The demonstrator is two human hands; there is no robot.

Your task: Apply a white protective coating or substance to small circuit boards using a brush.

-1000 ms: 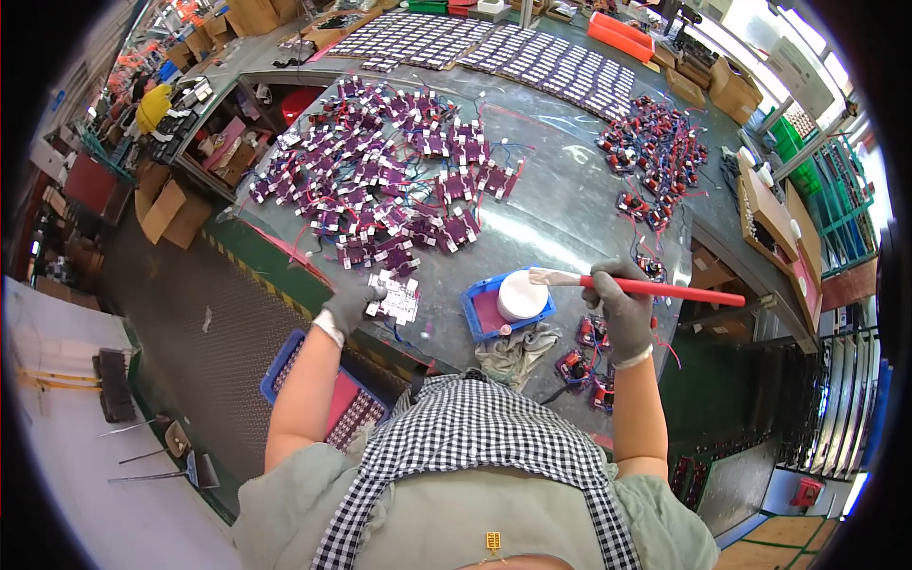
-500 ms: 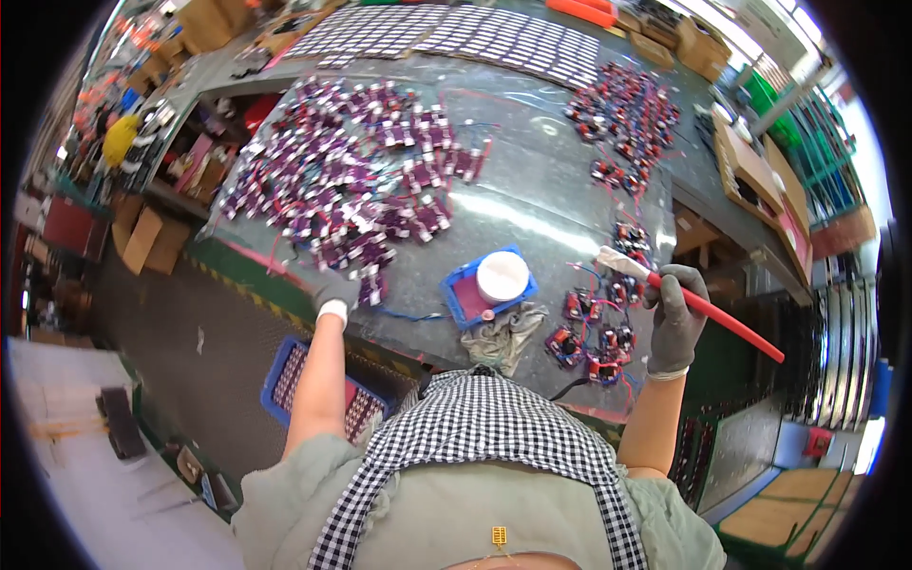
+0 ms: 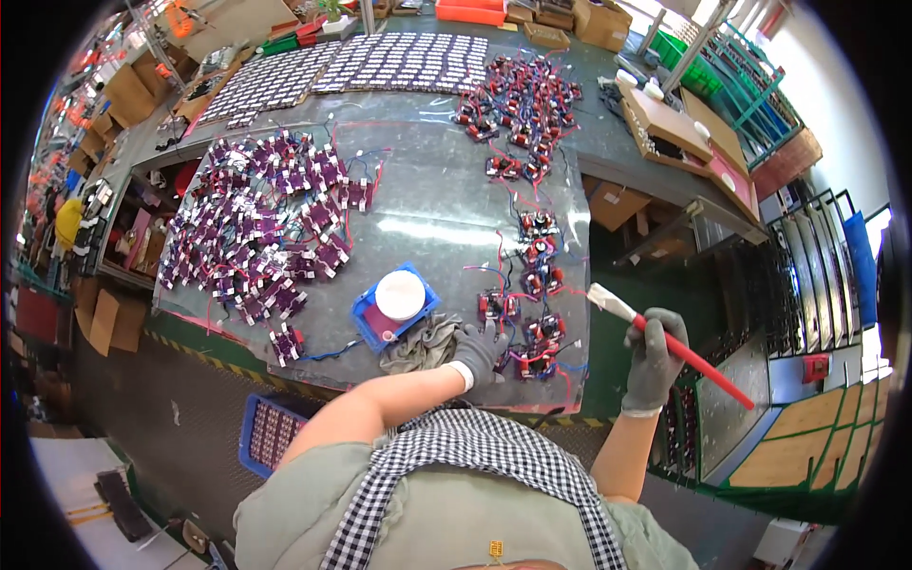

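My gloved left hand (image 3: 477, 353) has reached across to the right, fingers extended beside the grey rag (image 3: 418, 344) and among wired boards with red and black components (image 3: 532, 356); nothing visible is held in it. My gloved right hand (image 3: 652, 363) is closed around a red-handled brush (image 3: 714, 378), its pale bristles raised at the table's right edge. A blue tray (image 3: 369, 321) holds a white tub (image 3: 399, 293). Left of it, a single purple board (image 3: 285, 342) with blue wires lies near the front edge, below a large heap of similar purple boards (image 3: 249, 223).
The metal table (image 3: 399, 190) bears rows of flat boards (image 3: 399, 63) and more wired boards (image 3: 518, 95) at the back. Cardboard trays (image 3: 670, 123) sit at the right, green crates (image 3: 679, 62) behind. Below left, a blue tray (image 3: 273, 432) holds small parts.
My left hand has left the purple board and moved right toward the wired boards. The brush has moved right, away from the tub. The view has swung to the right.
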